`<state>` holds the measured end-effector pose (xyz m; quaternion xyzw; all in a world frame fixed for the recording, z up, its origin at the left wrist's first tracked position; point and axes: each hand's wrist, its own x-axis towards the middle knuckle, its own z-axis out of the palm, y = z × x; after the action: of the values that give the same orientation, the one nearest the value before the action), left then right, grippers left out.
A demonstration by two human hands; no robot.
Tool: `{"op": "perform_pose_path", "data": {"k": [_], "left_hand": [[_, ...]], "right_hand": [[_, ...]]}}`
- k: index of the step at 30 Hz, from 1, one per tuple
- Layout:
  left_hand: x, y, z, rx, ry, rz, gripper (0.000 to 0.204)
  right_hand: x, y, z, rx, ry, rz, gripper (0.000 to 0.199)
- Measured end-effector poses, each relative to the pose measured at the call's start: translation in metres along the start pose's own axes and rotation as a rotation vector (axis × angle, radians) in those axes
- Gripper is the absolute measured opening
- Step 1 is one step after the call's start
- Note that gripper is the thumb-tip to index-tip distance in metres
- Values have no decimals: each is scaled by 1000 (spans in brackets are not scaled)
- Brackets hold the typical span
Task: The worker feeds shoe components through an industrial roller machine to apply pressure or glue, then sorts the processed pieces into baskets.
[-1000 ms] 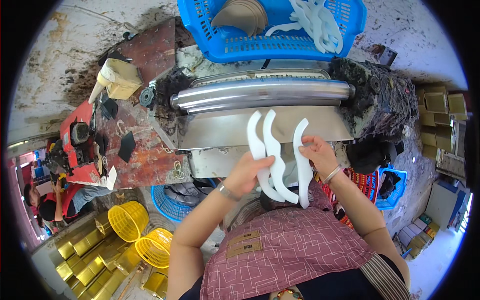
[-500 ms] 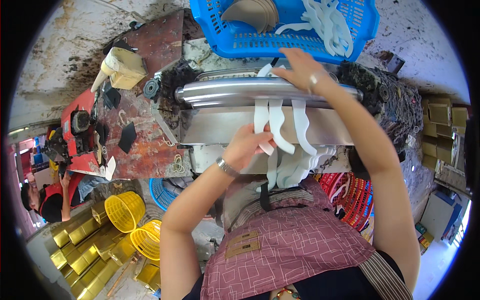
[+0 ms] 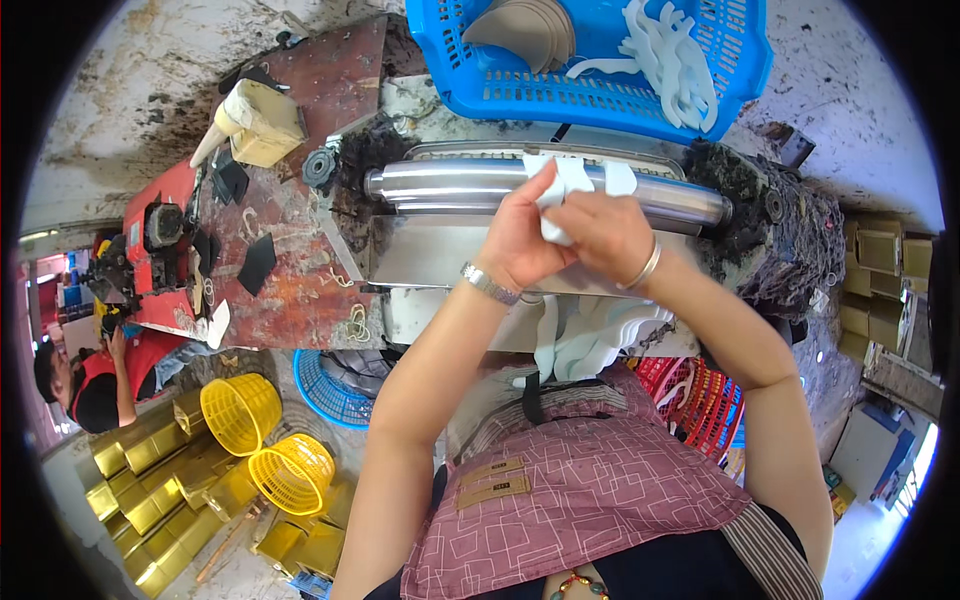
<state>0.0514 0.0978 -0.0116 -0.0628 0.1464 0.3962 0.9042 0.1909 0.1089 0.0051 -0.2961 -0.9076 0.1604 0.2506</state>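
Note:
My left hand (image 3: 525,240) and my right hand (image 3: 608,238) meet just in front of a shiny metal roller (image 3: 450,180). A white wavy strip (image 3: 553,228) is between them; the left hand's fingers close round it, thumb pointing up. The right hand's curled fingers press on the same strip, slightly blurred. Other white strip ends (image 3: 620,178) lie over the roller, close behind my hands. Below the sloping metal plate (image 3: 430,255), a stack of white wavy strips (image 3: 595,340) hangs over the front ledge, against my apron.
Behind the roller stands a blue basket (image 3: 590,100) with white strips and brown curved pieces. A glue-coated brush pot (image 3: 262,125) sits on the stained red board at left. Yellow baskets (image 3: 240,410) and red baskets (image 3: 710,410) stand lower down. Another person (image 3: 110,380) works far left.
My right hand has come from behind the roller to its front, meeting my left hand. My left hand has risen toward the roller. The strips no longer hang down over the metal plate.

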Motion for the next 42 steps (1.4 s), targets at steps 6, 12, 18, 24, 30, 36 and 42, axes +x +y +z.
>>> {"op": "perform_pose_path", "data": {"k": [6, 12, 18, 24, 30, 36, 42], "left_hand": [[7, -9, 0, 238, 97, 9, 27], [-62, -98, -5, 138, 476, 11, 31], [-63, -110, -24, 156, 480, -5, 34], [-14, -53, -34, 183, 332, -20, 30], [-39, -30, -37, 128, 358, -82, 32], [-39, -55, -30, 872, 559, 197, 29], [-55, -80, -31, 1857, 513, 767, 47]], "right_hand": [[-20, -13, 12, 94, 282, 78, 25], [-90, -80, 6, 411, 92, 249, 23], [-102, -80, 14, 519, 63, 285, 19], [-57, -41, 7, 379, 97, 276, 26], [-29, 8, -32, 77, 226, 283, 31], [61, 108, 0, 96, -213, 748, 58], [111, 93, 57, 17, -570, 775, 66]]}}
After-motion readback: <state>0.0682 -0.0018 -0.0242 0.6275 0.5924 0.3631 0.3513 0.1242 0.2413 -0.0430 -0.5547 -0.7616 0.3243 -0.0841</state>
